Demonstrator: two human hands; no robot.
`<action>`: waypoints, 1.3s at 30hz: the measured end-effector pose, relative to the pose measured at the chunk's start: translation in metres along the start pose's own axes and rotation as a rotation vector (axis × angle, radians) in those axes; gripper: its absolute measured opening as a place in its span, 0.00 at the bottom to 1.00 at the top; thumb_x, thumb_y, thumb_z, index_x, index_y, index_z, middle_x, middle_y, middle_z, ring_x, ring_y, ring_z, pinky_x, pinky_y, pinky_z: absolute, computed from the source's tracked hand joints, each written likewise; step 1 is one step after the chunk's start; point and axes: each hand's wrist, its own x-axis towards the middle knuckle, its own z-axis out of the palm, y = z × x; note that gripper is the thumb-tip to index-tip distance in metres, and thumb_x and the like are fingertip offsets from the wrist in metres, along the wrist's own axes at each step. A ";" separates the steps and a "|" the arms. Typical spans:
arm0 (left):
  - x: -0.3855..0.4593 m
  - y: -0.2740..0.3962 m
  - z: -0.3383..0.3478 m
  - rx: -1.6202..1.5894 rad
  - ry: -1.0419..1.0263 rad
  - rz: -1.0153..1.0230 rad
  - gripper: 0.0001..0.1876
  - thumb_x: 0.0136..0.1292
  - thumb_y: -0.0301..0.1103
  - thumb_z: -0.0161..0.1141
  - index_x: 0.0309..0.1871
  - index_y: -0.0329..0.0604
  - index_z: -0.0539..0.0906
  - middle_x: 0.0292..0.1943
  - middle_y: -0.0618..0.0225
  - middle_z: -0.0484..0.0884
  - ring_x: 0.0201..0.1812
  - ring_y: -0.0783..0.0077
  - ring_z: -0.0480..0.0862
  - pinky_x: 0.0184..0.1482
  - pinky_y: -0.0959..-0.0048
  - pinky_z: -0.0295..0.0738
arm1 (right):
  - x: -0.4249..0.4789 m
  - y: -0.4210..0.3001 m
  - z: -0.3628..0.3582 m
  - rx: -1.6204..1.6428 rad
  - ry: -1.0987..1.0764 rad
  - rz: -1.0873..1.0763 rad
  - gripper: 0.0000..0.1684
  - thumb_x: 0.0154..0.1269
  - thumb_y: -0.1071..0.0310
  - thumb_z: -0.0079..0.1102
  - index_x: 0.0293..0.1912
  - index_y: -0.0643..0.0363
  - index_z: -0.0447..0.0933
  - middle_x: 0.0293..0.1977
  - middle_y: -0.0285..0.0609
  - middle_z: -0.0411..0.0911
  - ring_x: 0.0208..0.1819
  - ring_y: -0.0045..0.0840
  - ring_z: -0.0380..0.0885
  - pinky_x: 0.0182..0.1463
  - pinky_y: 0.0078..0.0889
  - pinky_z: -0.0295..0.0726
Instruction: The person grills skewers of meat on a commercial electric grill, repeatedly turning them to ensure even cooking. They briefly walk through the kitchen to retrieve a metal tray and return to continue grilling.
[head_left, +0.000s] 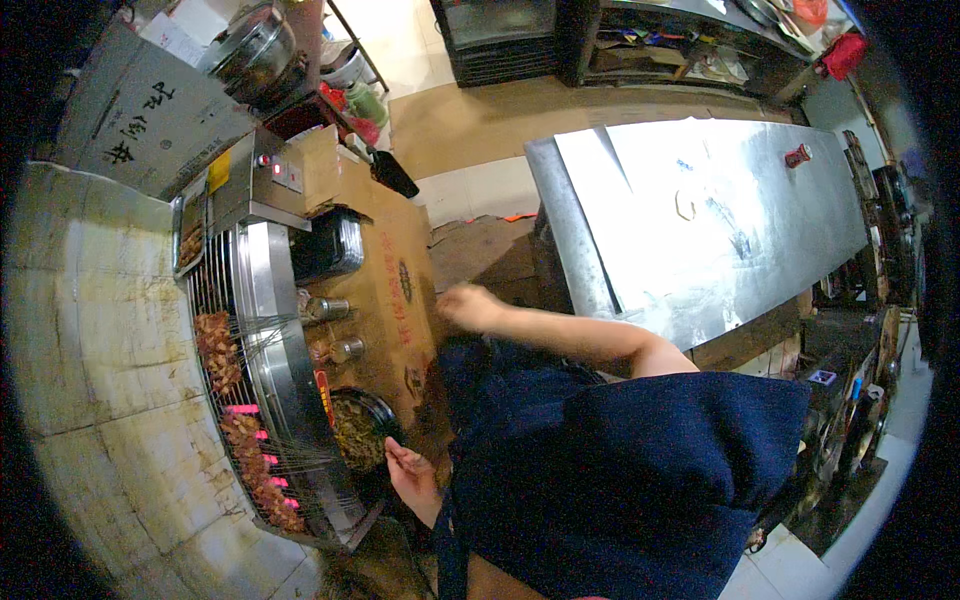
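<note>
My left hand (411, 469) is beside the rim of a round dark bowl of chopped food (360, 435), thumb and fingertips close together; whether they pinch something is unclear. My right hand (469, 307), blurred and curled, is above the edge of the cardboard-covered counter (397, 300); its fingers and any content are hard to make out. Past the counter, skewered meat lies on a barbecue grill in an upper batch (217, 352) and a lower batch (259, 472), with thin metal skewers (307, 454) reaching over the steel edge. Pink glowing spots show by the lower batch.
Two shaker jars (330, 308) (346, 349) and stacked black trays (330, 244) stand on the counter. A metal tray of food (191, 232) is at the grill's far end, near a steel control box (262, 180). Behind my right arm is a steel table (577, 225) with a red-capped jar (798, 156).
</note>
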 end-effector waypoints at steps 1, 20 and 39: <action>0.006 -0.004 -0.001 0.018 0.072 0.017 0.19 0.71 0.41 0.33 0.52 0.42 0.72 0.40 0.59 0.80 0.36 0.66 0.82 0.33 0.69 0.82 | 0.004 0.028 -0.035 -0.096 0.129 -0.011 0.16 0.56 0.62 0.52 0.42 0.59 0.76 0.40 0.49 0.77 0.43 0.38 0.75 0.48 0.37 0.73; 0.044 -0.104 0.023 0.260 0.339 0.377 0.14 0.65 0.37 0.49 0.48 0.39 0.73 0.39 0.61 0.79 0.30 0.73 0.78 0.28 0.77 0.73 | -0.090 0.261 -0.290 -0.361 0.946 0.583 0.17 0.57 0.64 0.44 0.33 0.66 0.79 0.33 0.51 0.79 0.37 0.39 0.76 0.51 0.34 0.70; 0.006 -0.124 0.033 1.390 0.480 0.970 0.19 0.61 0.32 0.53 0.56 0.39 0.69 0.36 0.59 0.80 0.42 0.68 0.79 0.45 0.71 0.72 | -0.071 -0.073 0.010 0.353 -0.915 -0.305 0.13 0.63 0.68 0.48 0.39 0.70 0.76 0.45 0.44 0.73 0.49 0.27 0.69 0.54 0.26 0.64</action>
